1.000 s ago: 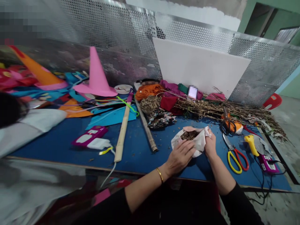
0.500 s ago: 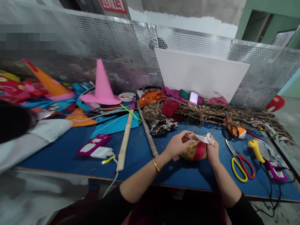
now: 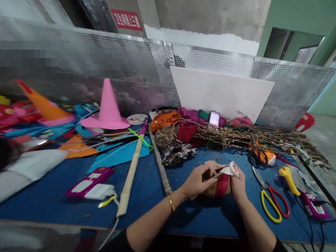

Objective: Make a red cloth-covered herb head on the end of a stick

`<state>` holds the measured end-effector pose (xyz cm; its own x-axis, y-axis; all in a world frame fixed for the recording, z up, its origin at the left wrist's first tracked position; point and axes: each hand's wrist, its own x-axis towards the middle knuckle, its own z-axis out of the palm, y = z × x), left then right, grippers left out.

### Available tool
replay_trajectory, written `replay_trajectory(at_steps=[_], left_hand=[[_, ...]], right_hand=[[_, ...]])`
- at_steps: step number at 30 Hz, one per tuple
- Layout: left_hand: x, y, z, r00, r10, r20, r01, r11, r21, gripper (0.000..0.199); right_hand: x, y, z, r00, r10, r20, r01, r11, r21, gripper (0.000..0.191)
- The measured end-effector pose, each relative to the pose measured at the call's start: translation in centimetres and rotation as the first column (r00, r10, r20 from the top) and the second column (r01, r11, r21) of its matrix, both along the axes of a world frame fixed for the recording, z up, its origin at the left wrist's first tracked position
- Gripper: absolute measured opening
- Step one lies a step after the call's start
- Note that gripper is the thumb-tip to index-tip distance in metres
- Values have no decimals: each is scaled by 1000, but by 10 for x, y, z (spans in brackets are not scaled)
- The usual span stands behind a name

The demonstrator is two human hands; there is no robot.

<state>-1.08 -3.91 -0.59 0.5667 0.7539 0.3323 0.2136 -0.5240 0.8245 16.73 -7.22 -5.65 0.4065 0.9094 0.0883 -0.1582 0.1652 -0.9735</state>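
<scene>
A rounded fabric bundle, patterned yellowish-green with a red band, is between my hands just over the blue table. My left hand, with a gold bangle at the wrist, has its fingers closed on the edge of the bundle's fabric at its left side. My right hand grips the bundle's right side and pinches a white cloth strip that lies across the top. Parts of the bundle and the right fingertips are hidden by the hands.
Right of my hands lie scissors with red and yellow handles, dark snips and a yellow-handled tool. Dry twigs and cloth scraps line the back. To the left are a wooden stick, a purple power socket and a pink cone hat.
The view has tilted up a little, so everything sits lower in the picture. Both hands stay on the bundle; the left fingers have shifted slightly along its fabric edge.
</scene>
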Motion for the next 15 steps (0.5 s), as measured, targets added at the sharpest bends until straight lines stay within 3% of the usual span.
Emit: replay_trajectory(at_steps=[3, 6, 10, 15], left_hand=[[7, 3, -2, 994, 109, -24, -111, 990, -90, 24], [15, 5, -1, 951, 258, -171, -268, 963, -36, 18], [21, 7, 0, 898, 275, -344, -233, 959, 160, 15], [24, 12, -5, 864, 343, -368, -240, 924, 298, 21]], right_hand=[[-1, 0, 3, 1000, 7, -2, -7, 1000, -4, 32], [-1, -1, 6, 999, 38, 35, -39, 999, 29, 30], [0, -1, 6, 997, 57, 52, -59, 997, 48, 29], [1, 1, -1, 998, 50, 28, -50, 999, 12, 35]])
